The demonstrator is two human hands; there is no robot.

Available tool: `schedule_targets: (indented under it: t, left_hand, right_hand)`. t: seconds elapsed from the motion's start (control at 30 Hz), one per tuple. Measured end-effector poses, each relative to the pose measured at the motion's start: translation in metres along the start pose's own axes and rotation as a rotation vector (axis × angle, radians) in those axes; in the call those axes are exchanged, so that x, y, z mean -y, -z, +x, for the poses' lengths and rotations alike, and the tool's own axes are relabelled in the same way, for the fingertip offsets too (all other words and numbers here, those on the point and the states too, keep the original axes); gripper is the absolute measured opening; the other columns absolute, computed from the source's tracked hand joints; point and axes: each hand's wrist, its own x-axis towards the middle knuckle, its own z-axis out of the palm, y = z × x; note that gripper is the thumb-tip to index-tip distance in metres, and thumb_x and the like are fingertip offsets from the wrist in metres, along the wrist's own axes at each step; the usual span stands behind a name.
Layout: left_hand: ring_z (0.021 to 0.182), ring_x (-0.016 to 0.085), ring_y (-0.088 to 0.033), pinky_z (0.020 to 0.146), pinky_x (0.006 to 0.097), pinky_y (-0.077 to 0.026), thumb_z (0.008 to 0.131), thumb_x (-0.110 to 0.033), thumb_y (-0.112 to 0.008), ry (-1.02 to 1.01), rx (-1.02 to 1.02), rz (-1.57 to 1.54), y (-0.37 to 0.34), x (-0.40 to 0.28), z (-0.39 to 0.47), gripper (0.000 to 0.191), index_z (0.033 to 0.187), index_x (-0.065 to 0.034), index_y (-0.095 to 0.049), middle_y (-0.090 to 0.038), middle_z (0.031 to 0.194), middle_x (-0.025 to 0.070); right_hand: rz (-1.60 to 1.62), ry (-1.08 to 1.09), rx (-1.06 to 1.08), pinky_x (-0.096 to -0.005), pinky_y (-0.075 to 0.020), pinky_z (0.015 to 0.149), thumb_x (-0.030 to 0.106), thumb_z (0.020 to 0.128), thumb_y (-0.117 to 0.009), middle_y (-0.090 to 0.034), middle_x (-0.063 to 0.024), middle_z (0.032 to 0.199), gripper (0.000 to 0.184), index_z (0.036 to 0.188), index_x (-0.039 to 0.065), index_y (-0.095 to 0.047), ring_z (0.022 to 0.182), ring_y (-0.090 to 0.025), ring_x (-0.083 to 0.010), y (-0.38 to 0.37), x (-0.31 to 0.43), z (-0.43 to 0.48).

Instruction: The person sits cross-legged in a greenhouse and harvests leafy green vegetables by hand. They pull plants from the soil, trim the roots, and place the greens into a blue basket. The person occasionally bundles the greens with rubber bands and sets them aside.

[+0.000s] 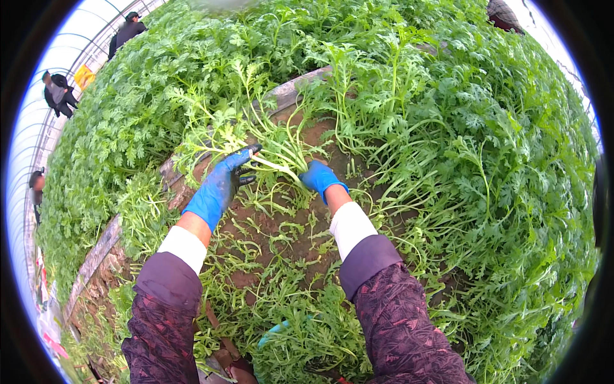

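Observation:
My right hand [320, 178], in a blue glove, is closed around the lower stems of a bunch of leafy greens [276, 163] with lobed leaves, like chrysanthemum greens. The pale stems fan out up and to the left. Against that bunch is my left hand [225, 180], also gloved in blue, with dark-stained fingers spread apart beside the stems. Under both hands lies brown soil [268, 223] strewn with loose leaves and cut stems. Whether the right hand also holds a tool is hidden.
Dense standing greens [484, 144] rise on the right and beyond. Weathered boards [93, 264] edge the bed. A turquoise curved rim [273, 332] shows among greens near me. People [60, 93] are at the left, by the greenhouse wall [29, 129].

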Motion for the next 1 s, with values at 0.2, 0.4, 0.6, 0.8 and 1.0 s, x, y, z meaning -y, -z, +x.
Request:
schedule_targets:
  t: [0.2, 0.4, 0.6, 0.8, 1.0]
  left_hand:
    - [0.115, 0.018, -0.048, 0.097, 0.0357, -0.035, 0.084, -0.041, -0.057, 0.012, 0.040, 0.086, 0.000, -0.009, 0.001, 0.051, 0.126, -0.0118, -0.056, -0.056, 0.124, 0.0028]
    - [0.103, 0.014, -0.053, 0.087, 0.0328, -0.041, 0.081, -0.038, -0.063, -0.082, -0.002, 0.031, -0.010, -0.024, 0.001, 0.043, 0.116, -0.0126, -0.062, -0.060, 0.113, -0.0009]
    - [0.107, 0.015, -0.052, 0.090, 0.0351, -0.039, 0.081, -0.037, -0.062, -0.088, -0.034, 0.096, -0.026, -0.039, 0.006, 0.046, 0.120, -0.0120, -0.059, -0.058, 0.117, 0.0011]
    - [0.089, 0.017, -0.063, 0.075, 0.0296, -0.051, 0.086, -0.027, -0.062, 0.022, 0.103, 0.200, -0.017, -0.040, -0.014, 0.042, 0.123, -0.0074, -0.056, -0.064, 0.107, 0.0072]
    - [0.099, 0.024, -0.062, 0.086, 0.0372, -0.049, 0.087, -0.041, -0.059, 0.051, 0.244, 0.060, -0.030, -0.010, -0.062, 0.053, 0.116, 0.0033, -0.056, -0.064, 0.108, 0.0157]
  right_hand:
    - [0.422, -0.150, -0.021, -0.0387, -0.0486, 0.074, 0.027, 0.076, -0.066, -0.065, -0.0205, 0.091, 0.048, 0.111, -0.005, -0.058, 0.079, -0.063, -0.0295, 0.055, 0.006, -0.037]
    - [0.850, -0.005, -0.067, -0.0244, -0.0442, 0.049, 0.004, 0.079, -0.066, -0.064, -0.0036, 0.082, 0.031, 0.109, 0.000, -0.059, 0.060, -0.055, -0.0103, 0.042, 0.014, -0.059]
    - [0.815, 0.101, -0.019, -0.0274, -0.0488, 0.055, 0.009, 0.079, -0.070, -0.067, -0.0074, 0.090, 0.036, 0.111, -0.001, -0.058, 0.068, -0.061, -0.0135, -0.019, 0.007, -0.029]
    - [0.661, -0.087, -0.225, -0.0277, -0.0382, 0.046, 0.024, 0.084, -0.067, -0.062, -0.0052, 0.070, 0.027, 0.090, -0.001, -0.064, 0.052, -0.049, -0.0120, 0.023, 0.024, -0.054]
    - [1.114, -0.118, 0.253, -0.0221, -0.0323, 0.043, 0.038, 0.087, -0.062, -0.048, 0.0067, 0.061, 0.031, 0.090, 0.008, -0.063, 0.051, -0.041, -0.0046, 0.078, 0.068, -0.144]
